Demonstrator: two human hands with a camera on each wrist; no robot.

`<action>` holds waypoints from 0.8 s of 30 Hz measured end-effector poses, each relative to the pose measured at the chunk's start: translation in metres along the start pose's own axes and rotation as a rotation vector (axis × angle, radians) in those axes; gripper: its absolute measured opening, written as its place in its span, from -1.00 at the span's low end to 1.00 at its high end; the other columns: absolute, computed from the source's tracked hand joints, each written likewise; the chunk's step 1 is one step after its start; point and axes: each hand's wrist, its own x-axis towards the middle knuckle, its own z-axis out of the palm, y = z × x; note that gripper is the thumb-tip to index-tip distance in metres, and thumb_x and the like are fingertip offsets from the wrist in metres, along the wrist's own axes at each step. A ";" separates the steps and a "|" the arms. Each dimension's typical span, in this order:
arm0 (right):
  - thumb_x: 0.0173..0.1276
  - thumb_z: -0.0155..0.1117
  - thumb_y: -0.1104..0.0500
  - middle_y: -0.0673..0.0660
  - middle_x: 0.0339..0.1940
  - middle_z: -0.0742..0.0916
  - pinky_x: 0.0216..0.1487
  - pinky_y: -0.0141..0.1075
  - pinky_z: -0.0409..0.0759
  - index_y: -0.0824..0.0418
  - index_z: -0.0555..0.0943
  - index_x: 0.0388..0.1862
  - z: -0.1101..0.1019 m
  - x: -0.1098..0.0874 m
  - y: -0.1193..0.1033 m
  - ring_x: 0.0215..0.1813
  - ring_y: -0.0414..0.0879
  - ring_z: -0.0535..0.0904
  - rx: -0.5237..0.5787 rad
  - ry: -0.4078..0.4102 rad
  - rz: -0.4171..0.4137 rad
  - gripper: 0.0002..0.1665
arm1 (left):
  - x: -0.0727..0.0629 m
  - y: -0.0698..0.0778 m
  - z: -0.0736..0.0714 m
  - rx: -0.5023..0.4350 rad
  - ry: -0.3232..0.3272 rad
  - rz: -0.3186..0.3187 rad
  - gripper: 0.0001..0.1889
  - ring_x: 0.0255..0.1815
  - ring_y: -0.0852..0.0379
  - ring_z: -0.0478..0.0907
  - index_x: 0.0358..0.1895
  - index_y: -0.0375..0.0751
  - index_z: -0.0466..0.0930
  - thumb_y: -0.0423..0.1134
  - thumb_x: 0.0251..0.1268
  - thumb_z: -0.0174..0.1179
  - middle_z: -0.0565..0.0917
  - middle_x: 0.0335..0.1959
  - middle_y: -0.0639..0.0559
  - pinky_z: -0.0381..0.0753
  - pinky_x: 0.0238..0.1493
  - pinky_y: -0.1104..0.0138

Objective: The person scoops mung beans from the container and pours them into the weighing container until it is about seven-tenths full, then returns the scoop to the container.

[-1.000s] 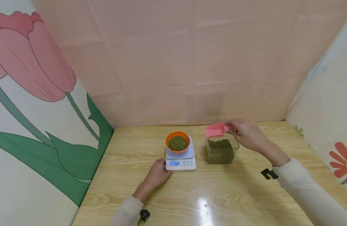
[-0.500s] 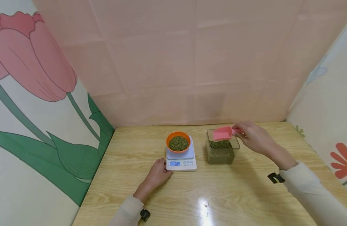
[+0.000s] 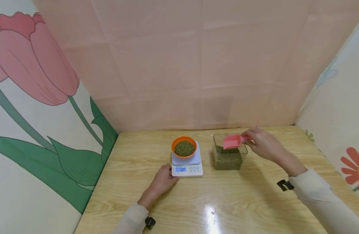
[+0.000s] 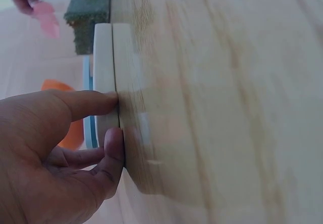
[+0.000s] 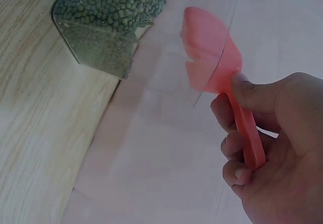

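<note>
My right hand (image 3: 265,144) grips the handle of a pink scoop (image 3: 232,141), whose bowl looks empty. The scoop is over the opening of a clear rectangular container (image 3: 228,161), partly filled with green mung beans (image 5: 118,4). In the right wrist view, fingers curl around the scoop's handle, with the thumb near the bowl. My left hand (image 3: 161,178) holds the near left corner of a white kitchen scale (image 3: 187,171), thumb at its front edge and fingers along its side. On the scale's platform sits an orange bowl (image 3: 173,150) of mung beans. The scale's display is lit.
The wooden table (image 3: 179,201) ends at a pink-covered backdrop (image 3: 167,81). Painted panels stand at both sides, a tulip (image 3: 36,58) on the left and a red flower (image 3: 357,169) on the right. The container stands a short way right of the scale.
My right hand has moved the scoop rightward and slightly down, from the container's left rim to over its opening. The left hand, scale and bowl stay put.
</note>
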 end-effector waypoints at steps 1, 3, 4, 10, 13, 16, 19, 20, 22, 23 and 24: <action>0.40 0.48 0.25 0.30 -0.03 0.80 0.08 0.21 0.67 0.35 0.75 0.01 0.001 0.000 0.000 0.03 0.25 0.73 -0.002 -0.001 -0.002 -0.73 | 0.000 0.000 0.000 -0.003 0.000 0.001 -0.60 -0.21 0.14 0.52 0.10 -0.44 0.54 -0.32 0.33 0.45 0.54 -0.14 -0.12 0.60 -0.25 0.42; 0.39 0.49 0.27 0.29 -0.05 0.80 0.08 0.20 0.68 0.35 0.75 -0.01 0.003 0.000 0.000 0.03 0.24 0.74 -0.003 0.000 -0.011 -0.75 | 0.000 -0.001 0.000 0.000 0.000 -0.001 -0.61 -0.21 0.14 0.52 0.10 -0.43 0.54 -0.32 0.34 0.45 0.54 -0.14 -0.12 0.60 -0.25 0.42; 0.38 0.49 0.28 0.28 -0.05 0.81 0.08 0.19 0.68 0.34 0.76 -0.01 0.004 0.001 0.000 0.03 0.24 0.74 -0.002 0.000 -0.017 -0.76 | 0.000 -0.001 0.000 0.001 0.001 -0.003 -0.61 -0.21 0.14 0.52 0.10 -0.42 0.54 -0.32 0.34 0.44 0.54 -0.14 -0.11 0.59 -0.25 0.43; 0.36 0.49 0.30 0.22 -0.13 0.79 -0.01 0.14 0.71 0.33 0.78 -0.04 0.008 0.003 -0.003 -0.08 0.17 0.74 -0.015 -0.015 -0.039 -0.79 | 0.000 0.000 0.000 0.011 0.006 0.002 -0.62 -0.22 0.15 0.50 0.08 -0.41 0.54 -0.31 0.33 0.44 0.54 -0.15 -0.10 0.58 -0.25 0.42; 0.37 0.49 0.29 0.21 -0.15 0.79 -0.07 0.09 0.72 0.34 0.79 -0.03 0.008 0.005 -0.005 -0.13 0.11 0.73 -0.019 -0.026 -0.037 -0.77 | 0.000 0.000 0.000 0.016 0.006 0.006 -0.62 -0.22 0.14 0.50 0.07 -0.42 0.54 -0.31 0.32 0.45 0.54 -0.16 -0.10 0.57 -0.26 0.41; 0.39 0.48 0.28 0.22 -0.14 0.79 -0.08 0.07 0.73 0.34 0.79 -0.01 0.008 0.007 -0.009 -0.14 0.10 0.73 -0.013 -0.042 -0.032 -0.76 | 0.000 -0.001 0.000 0.013 0.006 0.002 -0.62 -0.22 0.14 0.50 0.07 -0.42 0.54 -0.31 0.32 0.45 0.54 -0.15 -0.10 0.57 -0.25 0.42; 0.41 0.47 0.26 0.23 -0.12 0.79 -0.09 0.07 0.73 0.34 0.79 0.01 0.009 0.010 -0.011 -0.12 0.11 0.73 -0.013 -0.068 -0.026 -0.75 | 0.000 -0.001 0.000 0.014 0.007 0.001 -0.61 -0.21 0.15 0.52 0.08 -0.41 0.54 -0.30 0.33 0.45 0.54 -0.14 -0.10 0.60 -0.23 0.42; 0.41 0.47 0.26 0.23 -0.11 0.79 -0.09 0.07 0.73 0.34 0.79 0.02 0.009 0.011 -0.011 -0.12 0.11 0.73 -0.014 -0.077 -0.023 -0.75 | 0.000 -0.001 0.000 0.013 0.006 0.000 -0.61 -0.20 0.16 0.52 0.09 -0.41 0.54 -0.30 0.34 0.44 0.54 -0.13 -0.09 0.60 -0.22 0.42; 0.42 0.47 0.25 0.23 -0.11 0.79 -0.09 0.07 0.73 0.33 0.79 0.02 0.010 0.012 -0.012 -0.10 0.13 0.73 -0.023 -0.091 -0.018 -0.75 | 0.000 -0.001 0.000 0.012 0.002 -0.002 -0.61 -0.20 0.17 0.52 0.10 -0.40 0.54 -0.29 0.35 0.44 0.54 -0.12 -0.09 0.60 -0.21 0.43; 0.42 0.47 0.25 0.23 -0.10 0.79 -0.08 0.08 0.73 0.33 0.79 0.02 0.011 0.013 -0.012 -0.09 0.13 0.73 -0.026 -0.099 -0.015 -0.75 | 0.000 -0.001 0.000 0.011 0.001 0.004 -0.61 -0.20 0.16 0.52 0.10 -0.41 0.54 -0.30 0.35 0.44 0.54 -0.13 -0.09 0.60 -0.22 0.43; 0.42 0.47 0.25 0.23 -0.11 0.79 -0.08 0.08 0.73 0.33 0.79 0.02 0.012 0.014 -0.012 -0.09 0.13 0.73 -0.031 -0.102 -0.015 -0.75 | 0.000 -0.001 0.000 0.009 0.000 0.005 -0.61 -0.20 0.16 0.52 0.10 -0.41 0.54 -0.30 0.35 0.44 0.54 -0.12 -0.09 0.60 -0.22 0.43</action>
